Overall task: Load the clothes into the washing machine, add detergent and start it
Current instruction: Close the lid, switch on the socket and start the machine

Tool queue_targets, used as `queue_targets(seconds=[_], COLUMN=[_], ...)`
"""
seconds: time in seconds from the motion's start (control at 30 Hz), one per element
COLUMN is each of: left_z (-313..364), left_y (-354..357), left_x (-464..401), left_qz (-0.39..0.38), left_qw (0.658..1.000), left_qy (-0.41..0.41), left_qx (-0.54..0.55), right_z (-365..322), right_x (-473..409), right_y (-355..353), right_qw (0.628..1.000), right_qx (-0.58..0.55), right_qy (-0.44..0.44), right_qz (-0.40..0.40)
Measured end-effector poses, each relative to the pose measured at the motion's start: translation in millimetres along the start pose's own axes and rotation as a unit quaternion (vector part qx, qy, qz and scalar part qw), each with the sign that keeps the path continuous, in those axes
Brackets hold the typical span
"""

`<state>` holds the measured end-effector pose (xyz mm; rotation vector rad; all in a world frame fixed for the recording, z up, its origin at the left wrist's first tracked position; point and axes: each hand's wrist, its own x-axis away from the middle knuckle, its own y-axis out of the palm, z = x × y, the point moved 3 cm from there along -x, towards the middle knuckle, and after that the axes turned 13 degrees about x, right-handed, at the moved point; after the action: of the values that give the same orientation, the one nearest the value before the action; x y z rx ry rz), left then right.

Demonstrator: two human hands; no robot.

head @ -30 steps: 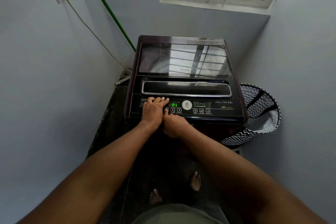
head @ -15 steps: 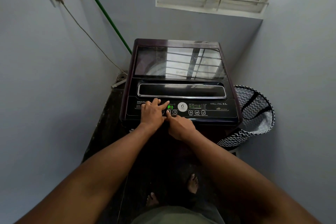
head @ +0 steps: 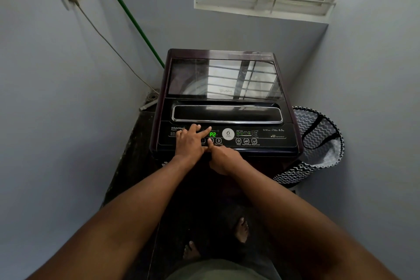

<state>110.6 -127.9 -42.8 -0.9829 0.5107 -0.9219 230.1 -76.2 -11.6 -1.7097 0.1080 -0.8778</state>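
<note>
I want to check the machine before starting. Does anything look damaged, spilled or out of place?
Nothing stands out. The dark top-loading washing machine has its glass lid shut flat, and its green display reads P2.

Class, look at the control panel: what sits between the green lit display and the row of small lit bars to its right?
In the head view, a round white badge printed with a 6 sits between the green display, which reads P2, and the small lit bars.

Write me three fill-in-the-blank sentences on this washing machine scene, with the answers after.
1. The green display on the washing machine reads ____.
2. The machine's glass lid is ____.
3. The right hand presses the control panel with one ____, beside the left hand.
4. The zigzag laundry basket stands on the machine's ____ side.

Answers: P2; closed; finger; right
</note>
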Motion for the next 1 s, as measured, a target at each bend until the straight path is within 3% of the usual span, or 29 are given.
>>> queue_targets(seconds=[1.0], left_z=[-0.4], left_y=[3.3], left_x=[0.9], left_qz=[0.002], left_qw=[1.0], left_qy=[-0.004], left_qx=[0.03], right_z=[1.8], right_x=[-0.6], right_y=[3.0], right_qw=[0.999], right_qx=[-0.02], right_qy=[0.014], right_qz=[-0.029])
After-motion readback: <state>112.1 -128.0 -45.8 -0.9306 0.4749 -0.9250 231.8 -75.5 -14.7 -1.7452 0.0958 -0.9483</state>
